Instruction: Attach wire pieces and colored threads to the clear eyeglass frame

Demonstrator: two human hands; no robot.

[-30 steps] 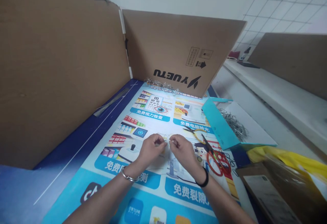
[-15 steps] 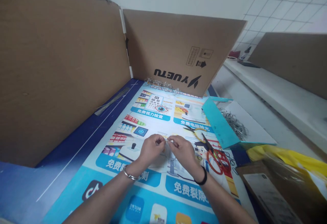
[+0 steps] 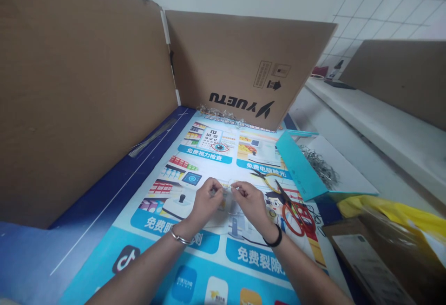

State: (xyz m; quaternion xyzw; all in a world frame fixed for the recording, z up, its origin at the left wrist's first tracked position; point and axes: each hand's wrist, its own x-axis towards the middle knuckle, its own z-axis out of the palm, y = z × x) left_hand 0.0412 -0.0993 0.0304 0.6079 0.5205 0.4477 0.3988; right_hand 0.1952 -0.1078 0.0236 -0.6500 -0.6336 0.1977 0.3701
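Above the printed poster, my left hand and my right hand face each other a short way apart. Both are closed in a pinch, thumb against forefinger. A thin, pale, wire-like piece seems to run between the fingertips, too fine and blurred to name. To the right of my right hand lie red-handled scissors and a yellow-handled cutting tool. Several small dark loops rest beside the scissors.
A blue box at the right holds tangled thin metal pieces. A glinting heap lies along the foot of the back cardboard panel. Another cardboard panel stands at left. A brown parcel sits front right.
Both hands have shifted slightly up and their fingertips have moved a little apart. The thin piece between them shows somewhat more. The scissors and box have stayed put.
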